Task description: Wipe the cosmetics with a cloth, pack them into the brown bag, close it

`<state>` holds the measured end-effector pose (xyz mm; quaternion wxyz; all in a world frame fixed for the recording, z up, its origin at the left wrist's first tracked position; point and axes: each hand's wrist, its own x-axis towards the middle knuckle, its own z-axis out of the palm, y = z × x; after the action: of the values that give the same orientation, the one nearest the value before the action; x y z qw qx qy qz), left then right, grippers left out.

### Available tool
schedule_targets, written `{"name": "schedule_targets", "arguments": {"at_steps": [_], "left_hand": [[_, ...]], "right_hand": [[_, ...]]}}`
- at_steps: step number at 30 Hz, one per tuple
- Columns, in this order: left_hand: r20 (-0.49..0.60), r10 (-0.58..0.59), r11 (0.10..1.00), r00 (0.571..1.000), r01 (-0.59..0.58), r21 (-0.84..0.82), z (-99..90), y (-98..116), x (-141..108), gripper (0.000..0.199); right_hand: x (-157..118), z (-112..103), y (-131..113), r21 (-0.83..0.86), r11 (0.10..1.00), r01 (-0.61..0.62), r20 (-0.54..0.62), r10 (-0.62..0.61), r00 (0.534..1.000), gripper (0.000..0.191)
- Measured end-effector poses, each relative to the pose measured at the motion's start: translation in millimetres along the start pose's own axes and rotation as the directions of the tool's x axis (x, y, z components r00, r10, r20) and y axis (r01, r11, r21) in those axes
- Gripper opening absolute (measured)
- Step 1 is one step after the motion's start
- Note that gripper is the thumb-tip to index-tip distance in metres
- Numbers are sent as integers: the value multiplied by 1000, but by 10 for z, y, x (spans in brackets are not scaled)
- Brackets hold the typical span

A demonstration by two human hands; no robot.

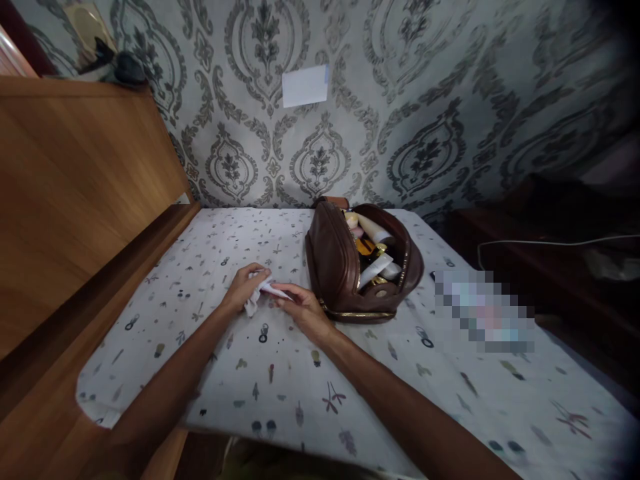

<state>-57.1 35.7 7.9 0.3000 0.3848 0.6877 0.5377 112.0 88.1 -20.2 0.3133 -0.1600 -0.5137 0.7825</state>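
Note:
Over the patterned white cloth, my left hand is closed on a crumpled white cloth. My right hand pinches a slim white item, which meets the small cloth between the hands; whether it is a separate tube or part of the cloth is hard to tell. Just right of my hands stands a brown leather bag, unzipped, with several tubes and small containers inside. A white tube and an orange item show in its opening.
The patterned white cloth covers the surface. A pixelated object lies at the right. A wooden panel rises on the left. Patterned wallpaper bearing a white paper is behind. A pale cable runs at far right.

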Motion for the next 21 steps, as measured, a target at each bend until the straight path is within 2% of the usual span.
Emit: {"name": "schedule_targets", "arguments": {"at_steps": [3, 7, 11, 15, 18, 21], "left_hand": [[-1, 77, 993, 997, -76, 86, -19, 35, -17, 31], [-33, 164, 977, 986, -158, 144, -17, 65, -42, 25], [-71, 206, 974, 976, -198, 109, 5, 47, -55, 25], [-85, 198, 980, 976, -197, 29, 28, -6, -39, 31], [-36, 203, 979, 978, -203, 15, 32, -9, -49, 32], [96, 195, 978, 976, -201, 56, 30, 40, -100, 31]], "right_hand": [[0, 18, -4, 60, 998, -6, -19, 8, 1000, 44], [33, 7, 41, 164, 984, -66, -106, 84, 991, 50], [60, -30, 78, 137, 983, -124, -116, 140, 983, 56], [63, -44, 71, 87, 984, -154, -102, 162, 981, 53], [59, -31, 71, 49, 991, -128, -103, 132, 986, 50], [56, -19, 89, 13, 997, -80, -134, 81, 988, 50]]}}
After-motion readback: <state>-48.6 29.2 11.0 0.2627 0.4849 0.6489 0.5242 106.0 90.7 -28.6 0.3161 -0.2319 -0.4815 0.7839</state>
